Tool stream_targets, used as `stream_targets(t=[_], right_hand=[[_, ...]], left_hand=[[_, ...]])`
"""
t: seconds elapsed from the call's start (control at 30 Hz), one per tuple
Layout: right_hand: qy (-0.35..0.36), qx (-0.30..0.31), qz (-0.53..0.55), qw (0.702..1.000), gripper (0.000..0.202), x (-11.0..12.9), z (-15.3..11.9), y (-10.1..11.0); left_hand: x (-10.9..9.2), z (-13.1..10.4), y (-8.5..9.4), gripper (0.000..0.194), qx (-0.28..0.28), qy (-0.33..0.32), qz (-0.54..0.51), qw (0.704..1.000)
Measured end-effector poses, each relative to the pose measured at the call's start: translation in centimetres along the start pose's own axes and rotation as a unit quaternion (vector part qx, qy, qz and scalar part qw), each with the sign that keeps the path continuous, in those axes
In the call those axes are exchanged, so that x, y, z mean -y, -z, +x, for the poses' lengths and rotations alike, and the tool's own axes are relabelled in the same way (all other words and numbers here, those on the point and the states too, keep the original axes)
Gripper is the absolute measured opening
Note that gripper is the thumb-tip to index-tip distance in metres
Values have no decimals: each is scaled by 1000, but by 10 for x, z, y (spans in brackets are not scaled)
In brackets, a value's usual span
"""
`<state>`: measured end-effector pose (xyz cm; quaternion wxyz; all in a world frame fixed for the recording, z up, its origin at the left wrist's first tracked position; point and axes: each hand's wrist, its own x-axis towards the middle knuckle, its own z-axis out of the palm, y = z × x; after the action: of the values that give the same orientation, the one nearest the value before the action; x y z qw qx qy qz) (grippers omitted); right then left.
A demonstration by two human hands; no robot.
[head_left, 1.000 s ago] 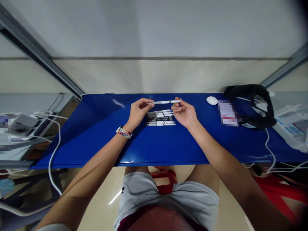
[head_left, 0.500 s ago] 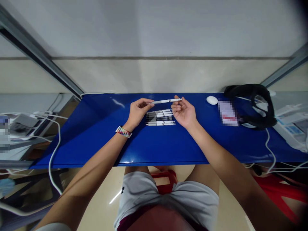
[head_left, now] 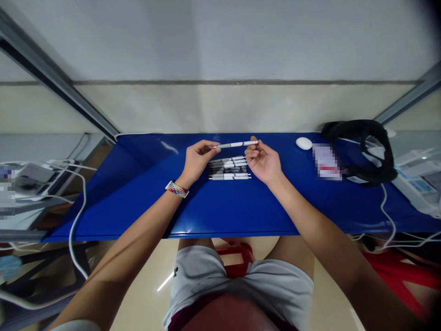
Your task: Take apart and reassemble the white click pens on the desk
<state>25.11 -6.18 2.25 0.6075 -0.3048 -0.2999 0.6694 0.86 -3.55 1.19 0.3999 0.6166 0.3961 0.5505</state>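
Observation:
A white pen (head_left: 236, 144) with dark bands is held nearly level between my two hands, above the blue tabletop (head_left: 220, 207). My left hand (head_left: 198, 158) pinches its left end between thumb and fingers. At its right end, my right hand (head_left: 263, 158) has the tip between thumb and forefinger, palm turned up and other fingers curled. Just below the held pen, several similar white and black pens (head_left: 229, 168) lie side by side on the table, between my wrists.
To the right sit a white oval object (head_left: 304, 143), a blurred card (head_left: 327, 162) and a black strapped headset (head_left: 361, 151). White cables (head_left: 81, 211) hang over the left side. A beige wall (head_left: 220, 108) rises behind the table, and metal posts (head_left: 93, 112) stand at its sides.
The held pen's right end has shifted very slightly left in my right fingers. Both hands otherwise keep their place, and the row of pens is unmoved.

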Motion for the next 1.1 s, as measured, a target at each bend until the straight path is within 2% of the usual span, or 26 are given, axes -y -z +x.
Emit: stream_targets(t=[0.13, 0.27, 0.4, 1.1], right_hand=[[-36, 0, 78, 996, 19, 2, -4, -4], [-66, -4, 156, 986, 8, 5, -4, -6], [-81, -15, 211, 974, 10, 5, -4, -9], [-78, -39, 226, 970, 17, 4, -7, -11]], left_hand=[[0, 0, 0, 26, -1, -2, -6, 1000], [-1, 0, 0, 27, -3, 1, -4, 1000], [-1, 0, 0, 25, 0, -3, -14, 1000], [0, 0, 0, 25, 4, -2, -14, 1000]])
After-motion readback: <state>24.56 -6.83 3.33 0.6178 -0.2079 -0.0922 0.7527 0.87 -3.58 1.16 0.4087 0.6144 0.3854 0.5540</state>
